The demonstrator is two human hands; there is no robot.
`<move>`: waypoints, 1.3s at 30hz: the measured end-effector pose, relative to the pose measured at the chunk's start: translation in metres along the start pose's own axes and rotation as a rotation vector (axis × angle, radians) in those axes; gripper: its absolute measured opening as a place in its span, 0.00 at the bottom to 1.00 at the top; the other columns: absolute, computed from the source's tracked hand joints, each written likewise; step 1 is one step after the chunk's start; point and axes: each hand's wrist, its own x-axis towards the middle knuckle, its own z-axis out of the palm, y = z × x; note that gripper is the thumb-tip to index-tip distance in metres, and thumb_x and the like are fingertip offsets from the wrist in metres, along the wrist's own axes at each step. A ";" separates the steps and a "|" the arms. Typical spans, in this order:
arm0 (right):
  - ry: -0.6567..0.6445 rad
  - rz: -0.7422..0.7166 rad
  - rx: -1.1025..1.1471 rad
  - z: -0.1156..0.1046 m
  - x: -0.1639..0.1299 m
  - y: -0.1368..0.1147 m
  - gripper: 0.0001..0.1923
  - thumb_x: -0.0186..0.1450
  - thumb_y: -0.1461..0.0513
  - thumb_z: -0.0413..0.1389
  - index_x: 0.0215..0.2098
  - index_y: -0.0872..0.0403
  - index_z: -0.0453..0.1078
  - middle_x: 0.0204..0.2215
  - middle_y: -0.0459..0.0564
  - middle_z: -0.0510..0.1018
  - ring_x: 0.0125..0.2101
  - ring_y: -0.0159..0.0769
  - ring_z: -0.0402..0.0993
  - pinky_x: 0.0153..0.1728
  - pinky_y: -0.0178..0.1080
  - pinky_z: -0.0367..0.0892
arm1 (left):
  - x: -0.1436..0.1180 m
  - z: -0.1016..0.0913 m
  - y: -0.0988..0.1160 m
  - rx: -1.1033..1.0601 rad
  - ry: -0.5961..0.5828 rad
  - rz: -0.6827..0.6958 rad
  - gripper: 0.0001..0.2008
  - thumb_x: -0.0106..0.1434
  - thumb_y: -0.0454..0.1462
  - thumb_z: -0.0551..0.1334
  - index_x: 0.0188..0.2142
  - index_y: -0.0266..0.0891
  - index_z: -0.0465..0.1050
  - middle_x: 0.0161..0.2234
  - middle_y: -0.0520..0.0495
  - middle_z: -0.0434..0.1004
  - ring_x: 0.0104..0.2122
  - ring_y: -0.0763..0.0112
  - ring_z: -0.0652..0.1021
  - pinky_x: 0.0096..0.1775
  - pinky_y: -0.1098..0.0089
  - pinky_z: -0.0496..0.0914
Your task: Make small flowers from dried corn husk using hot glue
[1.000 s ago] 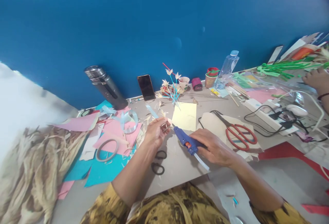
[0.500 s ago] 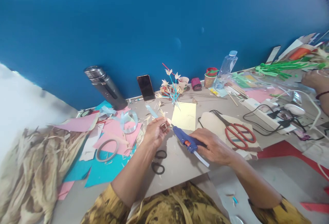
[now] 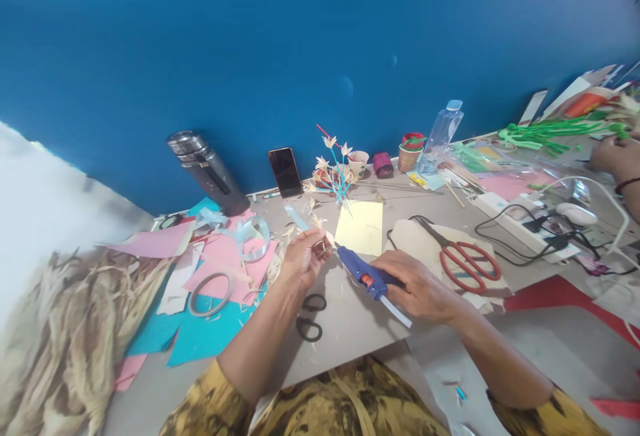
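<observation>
My right hand [image 3: 413, 284] is wrapped round a blue glue gun [image 3: 361, 271], and a white glue stick [image 3: 396, 311] sticks out of its back end. The nozzle touches or nearly touches a small pale petal [image 3: 329, 239] pinched in the fingertips of my left hand [image 3: 305, 256]. Below my left hand, black-handled scissors [image 3: 311, 319] lie on the table, their blades hidden. Just beyond is a yellow paper square [image 3: 360, 226]. Behind it stand pale flowers on blue stems [image 3: 336, 166].
On the left are dried husks [image 3: 75, 336], a tape roll [image 3: 210, 293], coloured paper and a dark thermos [image 3: 207, 173]. A phone [image 3: 285, 173] leans on the wall. Red-handled scissors [image 3: 470, 266], a power strip [image 3: 525, 226] and a bottle [image 3: 441, 136] are rightward. Another person's hand [image 3: 617, 156] is far right.
My hands keep nearly the same pose, with the glue gun's nozzle still at the petal. The view has shifted slightly. At far right, the other person's hand now holds a green stem end.
</observation>
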 end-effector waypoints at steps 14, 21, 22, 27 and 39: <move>0.014 -0.007 -0.012 0.005 -0.002 0.002 0.14 0.72 0.57 0.50 0.51 0.55 0.70 0.40 0.58 0.80 0.39 0.45 0.74 0.41 0.46 0.67 | -0.002 0.001 0.002 0.003 -0.012 0.013 0.09 0.48 0.28 0.71 0.26 0.36 0.72 0.21 0.51 0.76 0.23 0.74 0.75 0.29 0.72 0.69; 0.012 -0.015 -0.017 0.005 -0.001 0.000 0.14 0.73 0.57 0.49 0.50 0.55 0.70 0.40 0.58 0.80 0.39 0.46 0.75 0.41 0.45 0.67 | -0.003 0.000 0.002 0.007 -0.024 0.013 0.09 0.48 0.28 0.70 0.26 0.36 0.72 0.21 0.52 0.75 0.23 0.74 0.75 0.29 0.72 0.69; 0.004 -0.009 -0.022 0.005 -0.001 0.000 0.14 0.73 0.57 0.49 0.50 0.55 0.70 0.39 0.58 0.80 0.38 0.45 0.75 0.41 0.45 0.67 | -0.003 0.000 0.002 0.006 -0.024 0.015 0.09 0.48 0.28 0.70 0.26 0.36 0.72 0.21 0.52 0.75 0.23 0.74 0.75 0.29 0.72 0.69; 0.019 -0.002 -0.010 0.002 -0.002 -0.005 0.13 0.73 0.58 0.49 0.49 0.54 0.71 0.38 0.56 0.80 0.37 0.44 0.74 0.40 0.43 0.67 | -0.003 -0.002 0.003 0.011 -0.030 0.016 0.09 0.48 0.29 0.71 0.26 0.36 0.72 0.21 0.52 0.76 0.23 0.75 0.75 0.29 0.72 0.69; 0.023 0.022 -0.003 0.005 -0.002 -0.004 0.13 0.72 0.58 0.49 0.49 0.55 0.70 0.40 0.58 0.80 0.39 0.45 0.74 0.41 0.46 0.67 | -0.005 -0.002 0.004 0.000 -0.031 0.001 0.08 0.50 0.28 0.70 0.26 0.36 0.72 0.21 0.51 0.76 0.23 0.74 0.75 0.28 0.72 0.69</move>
